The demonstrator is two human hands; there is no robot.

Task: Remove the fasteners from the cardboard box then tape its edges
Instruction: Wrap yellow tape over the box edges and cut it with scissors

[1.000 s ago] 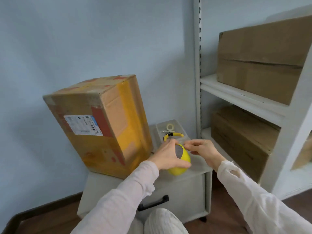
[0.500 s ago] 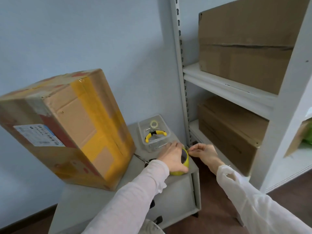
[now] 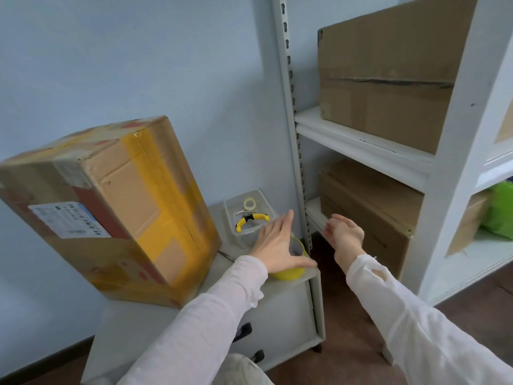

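Lets go with left hand point(image 3: 277, 244), fingers now spread flat over tape roll point(image 3: 288, 274); pulls right hand point(image 3: 345, 234) off to the right, loosely curled, empty. Leaves box point(image 3: 111, 207) just left, on cabinet point(image 3: 280, 309).

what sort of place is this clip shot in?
Probably a storeroom or packing corner: a grey slotted metal shelving rack holding plain brown cardboard boxes, and a large tape-patched cardboard box on a low grey drawer cabinet beside a yellow tape roll.
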